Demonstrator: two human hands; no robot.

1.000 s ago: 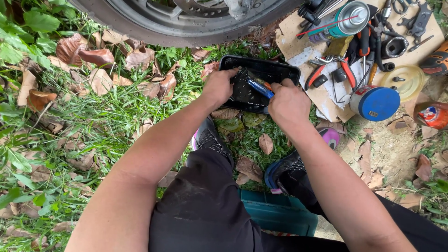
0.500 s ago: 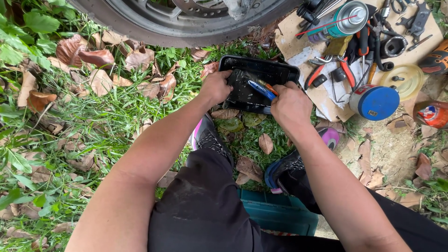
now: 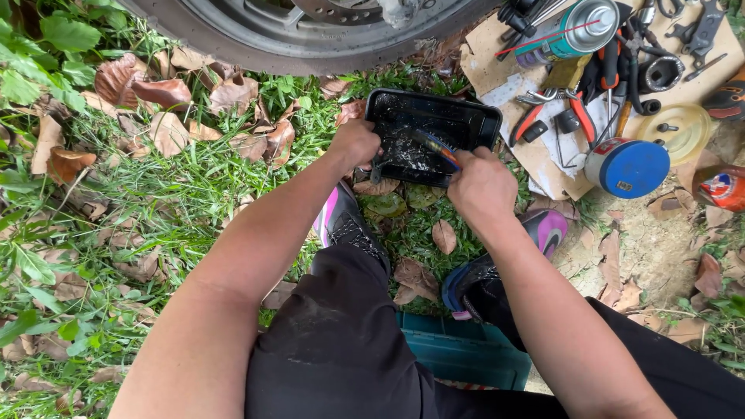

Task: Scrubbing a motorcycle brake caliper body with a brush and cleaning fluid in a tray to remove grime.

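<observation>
A black rectangular tray with dark wet liquid lies on the grass in front of me, below a tyre. My left hand is closed at the tray's near left corner, gripping a small dark part over it. My right hand is closed on a brush with a blue and orange handle, its end down in the tray. Both forearms reach forward over my knees in black trousers.
A motorcycle wheel spans the top. At the right, cardboard holds a spray can, pliers, wrenches, a socket and a blue-lidded tin. Dry leaves and grass cover the left. A teal stool sits under me.
Both hands have shifted only slightly over the tray, the brush moving a little inside it. The rest stays as it was.
</observation>
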